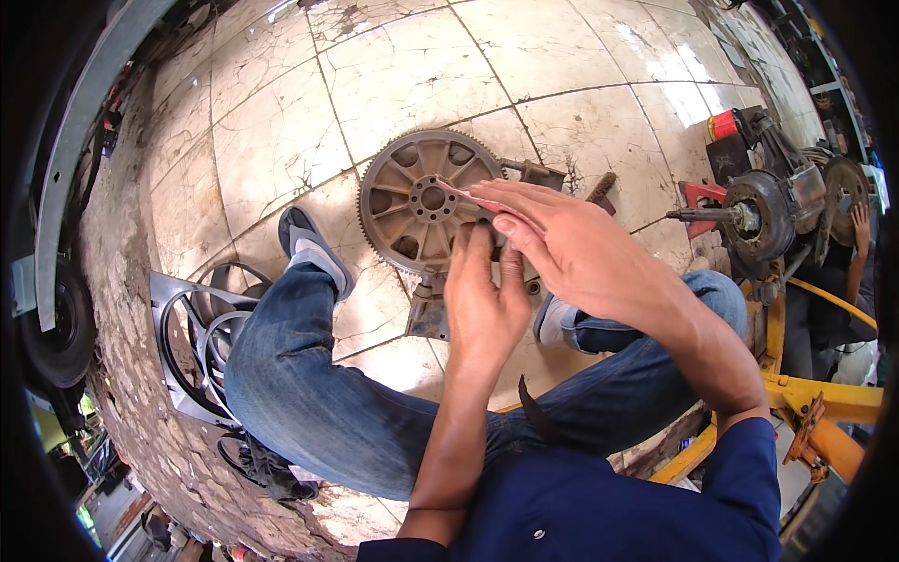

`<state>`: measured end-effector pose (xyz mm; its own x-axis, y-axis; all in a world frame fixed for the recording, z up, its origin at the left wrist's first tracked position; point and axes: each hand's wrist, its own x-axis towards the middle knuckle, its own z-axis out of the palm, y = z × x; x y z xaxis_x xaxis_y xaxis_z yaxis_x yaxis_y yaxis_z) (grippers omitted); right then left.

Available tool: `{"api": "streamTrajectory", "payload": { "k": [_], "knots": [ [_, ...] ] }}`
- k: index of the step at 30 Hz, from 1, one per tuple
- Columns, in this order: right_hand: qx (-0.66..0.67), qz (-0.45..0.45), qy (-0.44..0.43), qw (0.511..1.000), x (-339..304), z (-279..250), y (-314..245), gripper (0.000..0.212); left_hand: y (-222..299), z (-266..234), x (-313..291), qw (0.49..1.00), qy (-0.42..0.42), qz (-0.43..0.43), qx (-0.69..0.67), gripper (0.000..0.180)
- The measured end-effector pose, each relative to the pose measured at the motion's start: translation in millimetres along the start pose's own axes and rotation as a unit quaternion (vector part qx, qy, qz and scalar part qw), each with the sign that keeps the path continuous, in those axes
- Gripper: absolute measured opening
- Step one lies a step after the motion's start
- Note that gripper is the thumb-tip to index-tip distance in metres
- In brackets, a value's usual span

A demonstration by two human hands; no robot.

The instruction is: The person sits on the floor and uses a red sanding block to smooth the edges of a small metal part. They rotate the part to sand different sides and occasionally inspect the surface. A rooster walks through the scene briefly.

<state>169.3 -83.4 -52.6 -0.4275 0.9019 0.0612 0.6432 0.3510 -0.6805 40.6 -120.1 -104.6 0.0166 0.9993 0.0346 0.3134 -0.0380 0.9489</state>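
A round rusty flywheel (pixel 445 150) with a toothed rim and a ring of bolt holes lies in front of me on metal pieces. Over its right side, my right hand (pixel 576 239) keeps its fingers straight and close together. A thin pinkish sheet (pixel 459 191), resembling sandpaper, sticks out from under those fingers. Just below, my left hand (pixel 487 295) is raised near the flywheel's lower right, its fingers and thumb drawn in around something dark that I cannot make out. My hands overlap closely here, hiding part of the wheel.
A metal bracket (pixel 428 314) supports the flywheel's near edge. To the right stand a wheel hub assembly (pixel 757 220), a red stand (pixel 702 201) and a yellow frame (pixel 824 398). Another person's hand (pixel 860 225) touches a disc there. At left lies a fan shroud (pixel 178 342).
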Motion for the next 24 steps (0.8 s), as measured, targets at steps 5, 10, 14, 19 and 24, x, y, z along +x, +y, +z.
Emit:
{"api": "streamTrajectory", "payload": {
  "k": [5,10,14,19,24],
  "knots": [
    [0.052,0.027,-0.037,0.998,5,-3,4,0.037,-6,7,-6,0.990,-0.002,-0.041,-0.131,0.017],
    [0.056,0.064,0.043,0.995,6,-37,-15,0.037,9,-6,-5,0.949,-0.011,-0.101,-0.299,0.022],
    [0.015,0.173,0.086,0.981,5,-56,-12,0.040,30,-5,-13,0.894,-0.085,-0.120,-0.423,0.028],
    [0.070,0.147,0.067,0.984,4,-56,-11,0.039,27,-2,-18,0.853,-0.129,-0.062,-0.502,0.033],
    [0.025,0.052,0.102,0.993,3,-45,1,0.043,30,-3,-17,0.892,-0.122,-0.040,-0.434,0.028]
  ]
}}
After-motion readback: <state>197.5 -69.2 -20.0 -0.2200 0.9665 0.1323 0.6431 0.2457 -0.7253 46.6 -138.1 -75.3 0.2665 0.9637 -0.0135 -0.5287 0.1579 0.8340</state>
